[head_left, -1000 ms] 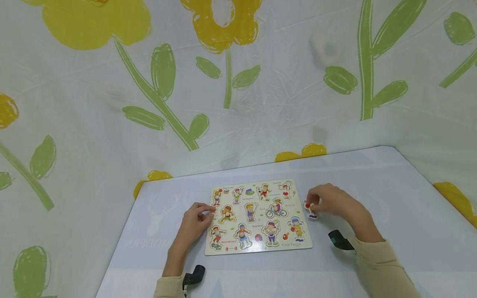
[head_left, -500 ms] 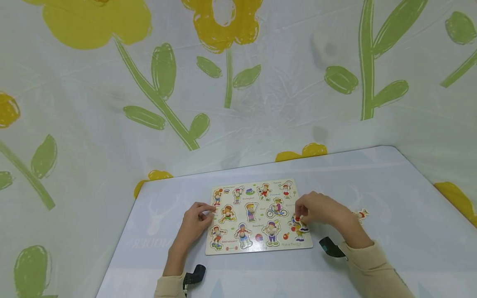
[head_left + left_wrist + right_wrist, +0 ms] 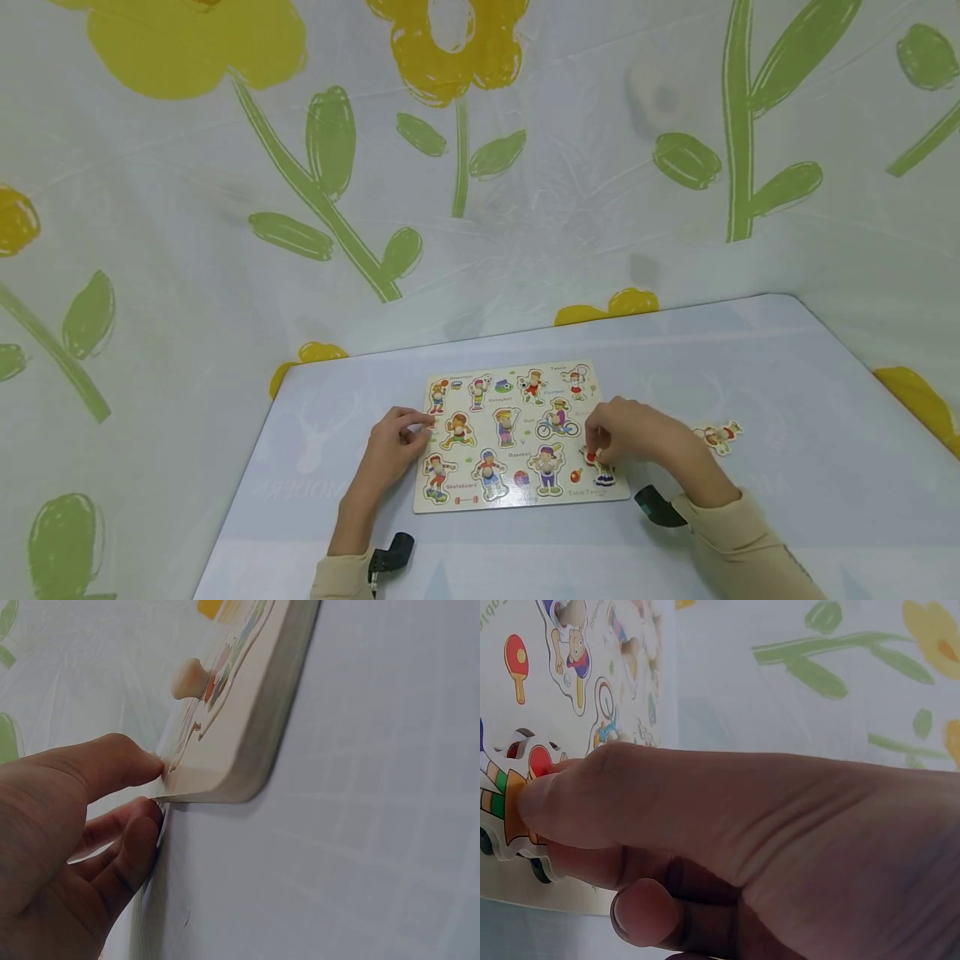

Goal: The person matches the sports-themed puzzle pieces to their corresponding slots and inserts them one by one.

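Note:
A wooden peg puzzle board [image 3: 525, 501] with sports figures lies on the table. My left hand [image 3: 393, 446] pinches its left edge; in the left wrist view the thumb and fingers [image 3: 131, 844] meet at the board's corner [image 3: 240, 761]. My right hand [image 3: 637, 437] holds a figure-shaped puzzle piece [image 3: 604, 477] over the board's lower right recess, near the "Table Tennis" lettering. In the right wrist view, the thumb and a finger grip the piece [image 3: 514, 814], hiding its knob. It overlaps the recess, part of which shows beside it.
Another figure-shaped piece [image 3: 723, 435] lies on the table right of the board, partly behind my right wrist. Knobbed pieces such as the baseball figure [image 3: 547, 471] sit in the board. A flower-printed sheet [image 3: 525, 250] hangs behind the table.
My right hand has carried the puzzle piece left from beside the board onto its lower right, uncovering another piece on the table. My left hand has stayed at the left edge.

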Available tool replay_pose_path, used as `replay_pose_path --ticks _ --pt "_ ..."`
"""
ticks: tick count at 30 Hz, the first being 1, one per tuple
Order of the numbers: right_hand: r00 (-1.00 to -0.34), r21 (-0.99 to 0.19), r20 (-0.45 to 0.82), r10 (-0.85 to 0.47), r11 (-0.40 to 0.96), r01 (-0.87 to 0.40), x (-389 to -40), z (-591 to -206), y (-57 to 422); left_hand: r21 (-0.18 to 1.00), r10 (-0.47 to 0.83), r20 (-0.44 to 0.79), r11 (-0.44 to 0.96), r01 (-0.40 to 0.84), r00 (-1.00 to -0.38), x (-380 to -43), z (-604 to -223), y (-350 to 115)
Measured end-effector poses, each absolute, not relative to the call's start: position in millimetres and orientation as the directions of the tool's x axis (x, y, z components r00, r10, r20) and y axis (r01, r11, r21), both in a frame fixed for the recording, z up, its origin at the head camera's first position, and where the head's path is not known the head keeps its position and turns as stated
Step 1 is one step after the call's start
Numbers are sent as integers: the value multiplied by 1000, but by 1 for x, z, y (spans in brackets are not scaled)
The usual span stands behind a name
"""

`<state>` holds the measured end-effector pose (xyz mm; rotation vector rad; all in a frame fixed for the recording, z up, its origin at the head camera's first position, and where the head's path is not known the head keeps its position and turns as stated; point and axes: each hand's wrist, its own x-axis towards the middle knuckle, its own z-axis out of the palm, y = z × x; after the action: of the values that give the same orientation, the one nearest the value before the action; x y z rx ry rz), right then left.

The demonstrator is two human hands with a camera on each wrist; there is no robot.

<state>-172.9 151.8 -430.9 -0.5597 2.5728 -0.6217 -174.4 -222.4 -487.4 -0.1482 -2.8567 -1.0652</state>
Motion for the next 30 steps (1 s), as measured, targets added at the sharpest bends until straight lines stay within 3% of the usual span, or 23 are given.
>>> replay_pose_path --ticks 19,30 --pt "-828 -492 -338 -447 834 -250 -168 -430 146 644 63 122 754 127 -991 -175 -488 -223" --pt "-862 -456 -255 -437 841 -292 -158 -440 150 642 65 124 756 130 -990 -175 -488 -223"
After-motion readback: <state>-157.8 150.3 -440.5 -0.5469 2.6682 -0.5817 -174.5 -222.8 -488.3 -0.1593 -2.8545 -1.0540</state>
